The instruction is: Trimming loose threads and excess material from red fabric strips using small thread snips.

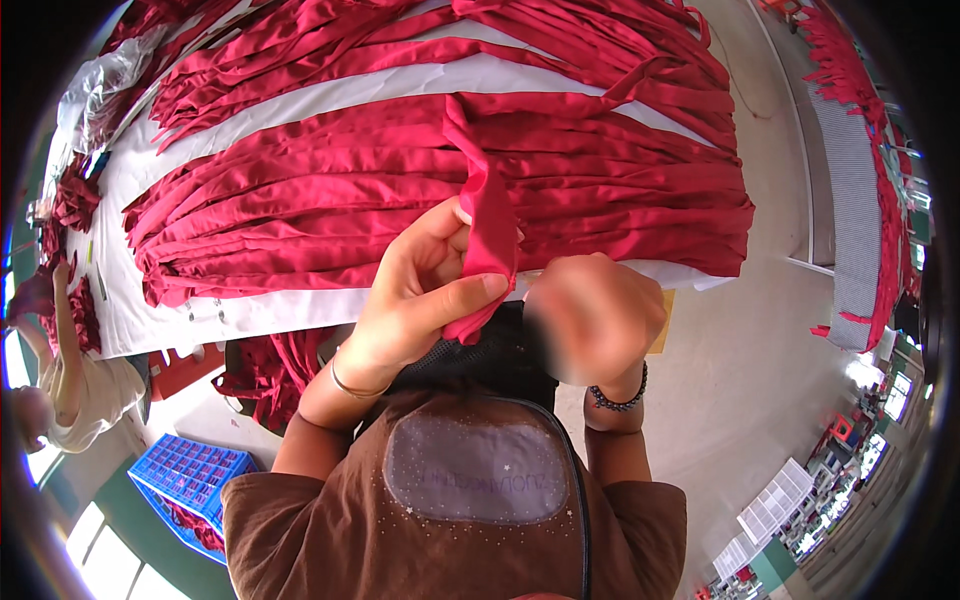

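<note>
Left hand (420, 295) pinches a long, narrow strip of crimson satin-like fabric (488, 225): thumb across the front near the strip's lower end, fingers (440, 235) curled behind it, so closed on the cloth. Right hand (592, 318) sits just beside it, at the strip's right edge, but it's blurred, so can't tell whether its fingers grip anything.

The strip rises from the left hand and runs up to the big heap of matching crimson strips (350, 190) lying side by side on the white-covered surface (270, 310). A second heap of the same strips (420, 40) lies farther back.

Handling, as a judgement: v. light, limp, no stiffness at all; sheen suggests slippery cloth that would slide out of a loose pinch. Not fragile, though edges may fray. Best hold looks like a flat thumb-and-finger pinch near one end, w/ the other hand steadying further along so it doesn't twist or drag neighbours out of the heap.
</note>
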The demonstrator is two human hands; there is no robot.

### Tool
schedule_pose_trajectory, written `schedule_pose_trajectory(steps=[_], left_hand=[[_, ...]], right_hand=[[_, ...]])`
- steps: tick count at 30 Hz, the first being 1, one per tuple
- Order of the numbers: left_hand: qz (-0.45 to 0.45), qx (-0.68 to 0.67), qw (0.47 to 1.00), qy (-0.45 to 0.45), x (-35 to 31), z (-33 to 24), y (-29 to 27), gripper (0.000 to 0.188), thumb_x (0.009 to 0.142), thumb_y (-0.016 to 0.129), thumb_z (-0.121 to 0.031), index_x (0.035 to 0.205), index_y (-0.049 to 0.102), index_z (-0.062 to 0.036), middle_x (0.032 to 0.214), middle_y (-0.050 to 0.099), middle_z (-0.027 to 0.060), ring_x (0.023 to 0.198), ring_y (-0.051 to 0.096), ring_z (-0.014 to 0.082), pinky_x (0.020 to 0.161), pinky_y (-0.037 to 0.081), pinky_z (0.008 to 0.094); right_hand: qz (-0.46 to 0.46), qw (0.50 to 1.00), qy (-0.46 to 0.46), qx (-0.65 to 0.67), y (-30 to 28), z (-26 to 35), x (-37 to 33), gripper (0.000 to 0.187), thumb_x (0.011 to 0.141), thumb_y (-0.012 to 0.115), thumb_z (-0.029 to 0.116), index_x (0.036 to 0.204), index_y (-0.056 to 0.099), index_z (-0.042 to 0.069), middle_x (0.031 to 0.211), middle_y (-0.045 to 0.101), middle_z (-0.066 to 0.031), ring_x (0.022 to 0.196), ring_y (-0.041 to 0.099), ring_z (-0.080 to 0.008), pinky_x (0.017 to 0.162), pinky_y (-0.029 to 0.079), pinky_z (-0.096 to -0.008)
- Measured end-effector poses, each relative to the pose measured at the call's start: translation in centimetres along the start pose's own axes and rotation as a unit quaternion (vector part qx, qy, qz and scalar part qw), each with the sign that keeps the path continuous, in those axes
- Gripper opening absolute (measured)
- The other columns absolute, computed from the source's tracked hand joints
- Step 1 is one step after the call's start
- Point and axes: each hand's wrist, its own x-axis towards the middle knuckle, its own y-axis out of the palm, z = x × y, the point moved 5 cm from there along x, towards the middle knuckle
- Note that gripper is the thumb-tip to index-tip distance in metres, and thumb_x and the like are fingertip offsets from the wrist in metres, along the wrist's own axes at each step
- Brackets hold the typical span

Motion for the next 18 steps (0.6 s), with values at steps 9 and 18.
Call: schedule_pose_trajectory(steps=[9,18], left_hand=[[-0.018,0.006,1.0,0.005,-0.07,0.01,0.13,0.049,0.085,0.06,0.005,0.13,0.042,0.0017,0.109,0.059,0.0063,0.095,0.058,0.0089,0.082,0.045,0.0217],[-0.013,0.015,1.0,0.008,-0.07,0.24,0.23,0.049,0.085,0.059,0.006,0.13,0.041,0.002,0.113,0.058,0.0072,0.097,0.057,0.0092,0.084,0.045,0.0232]], right_hand=[[-0.015,0.999,-0.018,-0.044,0.09,0.18,-0.52,0.028,0.072,0.081,0.023,0.082,0.063,0.003,0.056,0.05,-0.0029,0.044,0.05,-0.016,0.041,0.037,-0.0278],[0.002,0.999,-0.013,-0.039,0.11,0.2,-0.61,0.022,0.074,0.079,0.017,0.077,0.062,0.002,0.058,0.055,-0.0045,0.045,0.051,-0.0166,0.04,0.037,-0.0276]])
